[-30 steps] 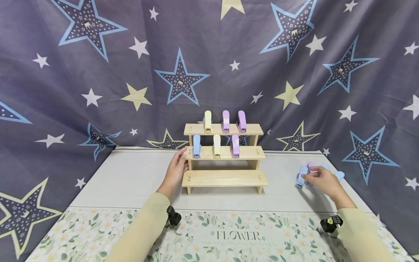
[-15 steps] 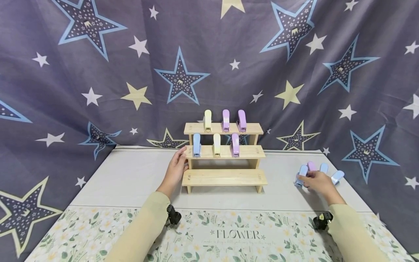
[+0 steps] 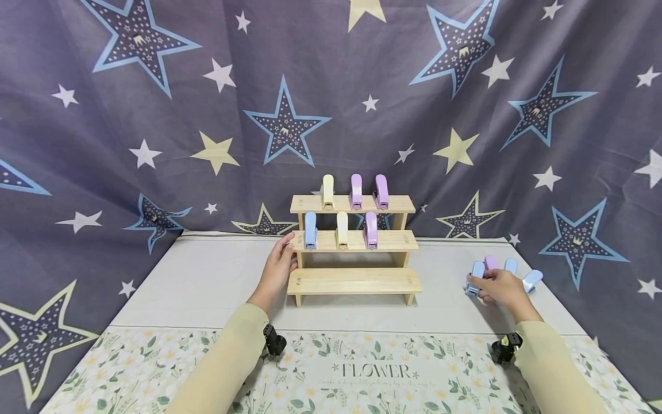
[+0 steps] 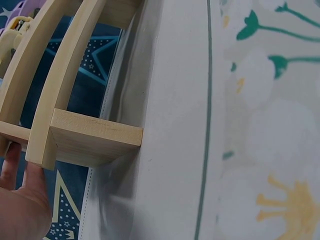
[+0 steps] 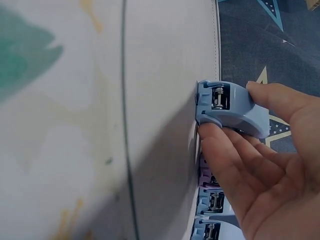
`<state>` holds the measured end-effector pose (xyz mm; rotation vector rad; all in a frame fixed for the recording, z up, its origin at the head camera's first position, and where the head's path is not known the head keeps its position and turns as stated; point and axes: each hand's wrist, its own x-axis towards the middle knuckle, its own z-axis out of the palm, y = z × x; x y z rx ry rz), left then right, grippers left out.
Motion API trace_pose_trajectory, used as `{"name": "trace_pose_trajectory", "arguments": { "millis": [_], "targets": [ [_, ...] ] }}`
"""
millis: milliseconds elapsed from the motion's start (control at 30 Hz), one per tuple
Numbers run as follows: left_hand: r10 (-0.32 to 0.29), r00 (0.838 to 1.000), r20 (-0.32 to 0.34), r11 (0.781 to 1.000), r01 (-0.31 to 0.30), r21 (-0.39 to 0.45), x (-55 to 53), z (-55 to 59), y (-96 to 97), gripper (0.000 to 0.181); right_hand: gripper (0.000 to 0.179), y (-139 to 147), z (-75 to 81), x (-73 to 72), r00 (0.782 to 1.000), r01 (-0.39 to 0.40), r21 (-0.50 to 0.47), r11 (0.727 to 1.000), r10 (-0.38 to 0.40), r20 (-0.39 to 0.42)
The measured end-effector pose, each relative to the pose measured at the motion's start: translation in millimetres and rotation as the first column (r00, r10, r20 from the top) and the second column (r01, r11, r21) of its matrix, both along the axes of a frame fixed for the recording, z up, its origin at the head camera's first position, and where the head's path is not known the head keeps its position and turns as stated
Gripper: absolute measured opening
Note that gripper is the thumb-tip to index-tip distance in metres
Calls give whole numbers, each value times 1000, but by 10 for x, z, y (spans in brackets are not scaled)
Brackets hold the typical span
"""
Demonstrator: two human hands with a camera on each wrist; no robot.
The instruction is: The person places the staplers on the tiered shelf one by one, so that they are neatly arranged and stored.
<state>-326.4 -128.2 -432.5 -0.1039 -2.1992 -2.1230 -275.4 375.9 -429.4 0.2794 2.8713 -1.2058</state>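
My right hand [image 3: 499, 287] pinches a light blue hole punch [image 5: 235, 105] at the right of the table. In the right wrist view the thumb lies on its curved lever and the fingers on its other side; its base is at the table surface. Beside that hand stand a purple hole punch [image 3: 491, 263] and two more blue ones, one of them a blue hole punch [image 3: 532, 280] at the far right. My left hand [image 3: 277, 268] grips the left end of the middle tier of a three-tier wooden display stand [image 3: 354, 282].
On the top tier stand a yellow hole punch [image 3: 328, 191] and two purple ones. The middle tier bears a blue hole punch [image 3: 310, 230], a yellow one and a purple one. Behind the table hangs a star-patterned curtain [image 3: 362, 138]. A floral mat [image 3: 383, 371] covers the front.
My right hand has moved slightly left and closed in on the front blue hole punch, uncovering the ones behind it. The left hand and the stand have stayed in place.
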Motion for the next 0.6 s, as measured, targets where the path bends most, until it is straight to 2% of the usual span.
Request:
{"name": "trace_pose_trajectory", "arguments": {
  "millis": [133, 367, 533, 600],
  "targets": [
    [6, 1000, -2, 1000, -6, -4, 1, 5, 2, 45, 54, 12, -11, -11, 1000, -9, 1, 1000, 9, -10],
    [3, 1000, 6, 1000, -3, -11, 17, 3, 5, 45, 38, 20, -39, -10, 1000, -11, 18, 1000, 11, -20],
    [-1, 1000, -3, 1000, 1, -8, 17, 0, -1, 46, 39, 18, -36, -16, 999, -27, 37, 999, 28, -37],
    [-7, 1000, 0, 1000, 7, -5, 40, 38, 1, 46, 42, 16, -26, -22, 998, -36, 53, 998, 39, -45]
  ]
}}
